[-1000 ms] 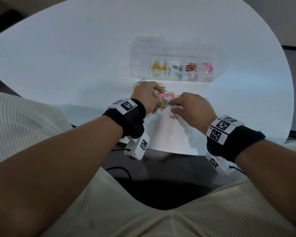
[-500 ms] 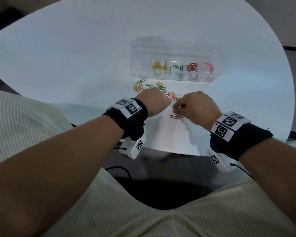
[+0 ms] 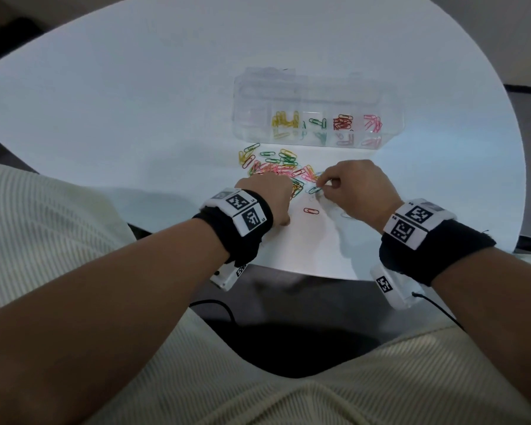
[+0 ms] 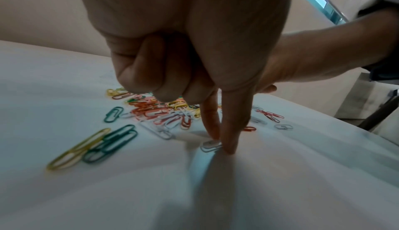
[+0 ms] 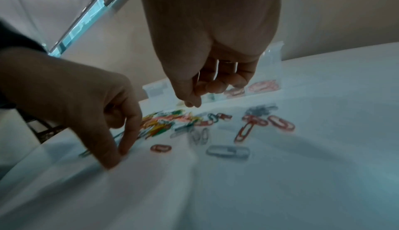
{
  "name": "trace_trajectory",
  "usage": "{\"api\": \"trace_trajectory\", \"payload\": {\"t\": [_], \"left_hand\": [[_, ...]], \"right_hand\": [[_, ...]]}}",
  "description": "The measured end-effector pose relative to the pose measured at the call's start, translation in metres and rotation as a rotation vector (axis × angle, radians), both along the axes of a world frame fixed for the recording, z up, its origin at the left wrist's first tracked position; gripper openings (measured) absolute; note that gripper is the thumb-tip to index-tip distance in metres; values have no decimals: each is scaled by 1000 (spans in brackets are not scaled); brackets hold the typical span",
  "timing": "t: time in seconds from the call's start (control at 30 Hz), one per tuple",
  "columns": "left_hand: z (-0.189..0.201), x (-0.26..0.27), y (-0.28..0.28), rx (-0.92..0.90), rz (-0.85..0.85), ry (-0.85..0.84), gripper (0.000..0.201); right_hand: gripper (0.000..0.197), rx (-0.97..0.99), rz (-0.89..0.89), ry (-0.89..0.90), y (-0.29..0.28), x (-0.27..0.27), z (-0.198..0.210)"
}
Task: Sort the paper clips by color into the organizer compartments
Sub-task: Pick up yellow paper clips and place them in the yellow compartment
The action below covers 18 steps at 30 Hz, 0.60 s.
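The paper clips (image 3: 276, 170) are heaped flat on the white bench (image 3: 135, 102), long axes pointing every way, just before the clear organizer (image 3: 316, 87). A pale wall (image 4: 54, 11) is seen behind. A white clip (image 4: 210, 145) is pinched by the left hand (image 3: 267, 191); a green clip (image 3: 314, 189) by the right hand (image 3: 356, 188).

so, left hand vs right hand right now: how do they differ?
The left hand points its thumb and index finger down onto the table, pinching a white clip there, other fingers curled; the right hand is off the surface, fingertips bunched. The left hand sits at the near edge of the clip pile; the right hand is at the pile's right side. Both are short of the organizer.
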<state>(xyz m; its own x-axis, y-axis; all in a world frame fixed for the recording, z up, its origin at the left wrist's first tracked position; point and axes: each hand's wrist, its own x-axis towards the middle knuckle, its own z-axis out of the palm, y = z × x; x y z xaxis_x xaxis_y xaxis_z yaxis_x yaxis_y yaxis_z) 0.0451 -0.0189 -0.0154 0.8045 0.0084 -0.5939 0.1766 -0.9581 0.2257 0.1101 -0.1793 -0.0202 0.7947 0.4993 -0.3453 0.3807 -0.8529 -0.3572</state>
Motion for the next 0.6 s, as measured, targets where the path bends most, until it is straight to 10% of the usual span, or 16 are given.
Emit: {"api": "trace_trajectory", "payload": {"t": [0.6], "left_hand": [[-5,8,7,-54,167,-181,21]], "right_hand": [[26,19,-117,-33,-4,-1,-14]]}}
